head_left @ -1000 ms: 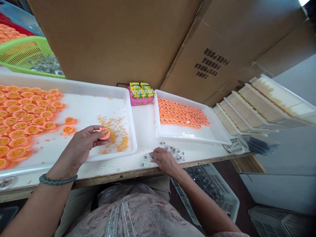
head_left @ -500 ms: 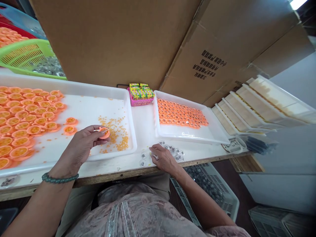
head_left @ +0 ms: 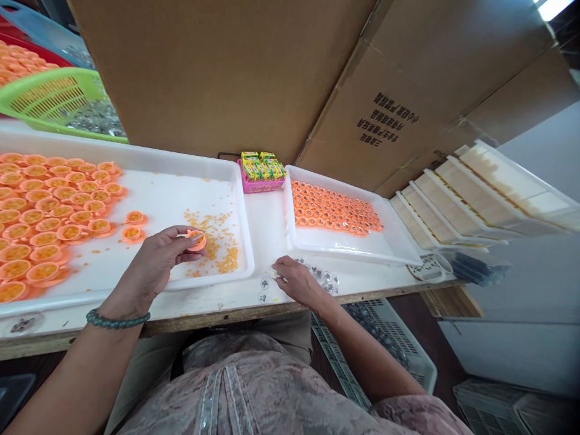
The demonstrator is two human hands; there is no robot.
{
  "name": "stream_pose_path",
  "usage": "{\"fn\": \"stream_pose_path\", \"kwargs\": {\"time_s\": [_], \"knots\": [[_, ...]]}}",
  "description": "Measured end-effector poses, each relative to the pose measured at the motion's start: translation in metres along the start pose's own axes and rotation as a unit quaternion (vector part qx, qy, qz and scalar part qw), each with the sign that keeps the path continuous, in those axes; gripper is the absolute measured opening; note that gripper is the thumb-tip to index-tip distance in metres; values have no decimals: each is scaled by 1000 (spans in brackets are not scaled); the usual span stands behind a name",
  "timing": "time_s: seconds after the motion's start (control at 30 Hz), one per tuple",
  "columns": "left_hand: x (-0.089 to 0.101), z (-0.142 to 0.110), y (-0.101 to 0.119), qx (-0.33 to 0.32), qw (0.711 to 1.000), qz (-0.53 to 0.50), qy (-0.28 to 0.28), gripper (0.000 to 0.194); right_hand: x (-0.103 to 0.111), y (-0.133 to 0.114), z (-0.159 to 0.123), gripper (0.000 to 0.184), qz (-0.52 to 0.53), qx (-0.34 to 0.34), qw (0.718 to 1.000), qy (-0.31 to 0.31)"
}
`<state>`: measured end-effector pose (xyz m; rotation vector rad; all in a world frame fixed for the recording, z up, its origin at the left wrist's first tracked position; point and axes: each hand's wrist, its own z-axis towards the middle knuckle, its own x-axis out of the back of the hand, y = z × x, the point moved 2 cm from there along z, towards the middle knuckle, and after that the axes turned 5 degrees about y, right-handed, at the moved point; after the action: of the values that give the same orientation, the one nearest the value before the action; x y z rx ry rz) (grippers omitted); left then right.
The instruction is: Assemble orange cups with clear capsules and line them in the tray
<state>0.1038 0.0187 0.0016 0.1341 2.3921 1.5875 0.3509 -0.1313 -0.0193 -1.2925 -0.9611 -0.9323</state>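
While the left hand stays much as it was, pinching a small orange cup between thumb and fingers, the right hand has moved off the heap of clear plastic pieces. It now rests at the heap's left edge on the white worktop, its fingers loosely curled and reaching toward two loose clear pieces. Whether those fingertips have hold of a small piece, I cannot tell.

The orange cup is held up over the right end of a large white tray, above scattered yellow granules. Further left on that tray lie rows of orange cups with yellow centres, with two set slightly apart. Beyond the right hand, a second white tray carries a dense block of smaller orange pieces, and a pink basket of yellow packets stands between the trays.
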Motion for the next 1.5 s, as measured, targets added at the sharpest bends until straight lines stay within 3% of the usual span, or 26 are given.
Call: {"fn": "stream_pose_path", "kwargs": {"time_s": [0.17, 0.33, 0.47, 0.57, 0.67, 0.73, 0.9, 0.97, 1.1, 1.5], "knots": [[0, -1, 1, -4, 1000, 5, -2, 30, 10, -20, 14, 18, -170, 68, 979, -85], [0, -1, 1, -14, 1000, 7, -6, 32, 13, -19, 15, 21, -216, 75, 971, -70], [1, -1, 1, -11, 1000, -8, -8, 33, 25, -10, 15, 8, -68, 57, 996, 20], [0, -1, 1, -6, 1000, -19, -20, 33, 35, -15, 22, 9, 116, 1, 985, 128], [0, -1, 0, -5, 999, -19, -37, 31, 31, -31, 38, 19, 288, -88, 942, 147], [0, -2, 0, -12, 999, -16, -47, 31, 23, -45, 51, 25, 396, -124, 899, 143], [1, -3, 0, -26, 998, -26, -51, 30, 5, -73, 79, 24, 625, -143, 758, 120], [1, -3, 1, -27, 998, -32, -50, 30, 3, -80, 84, 23, 663, -138, 730, 90], [2, -3, 0, -33, 997, -31, -55, 30, 2, -85, 89, 35, 667, -110, 734, 59], [1, -2, -1, -23, 997, -33, -66, 36, 1, -77, 105, 24, 631, -70, 769, 70]]}}
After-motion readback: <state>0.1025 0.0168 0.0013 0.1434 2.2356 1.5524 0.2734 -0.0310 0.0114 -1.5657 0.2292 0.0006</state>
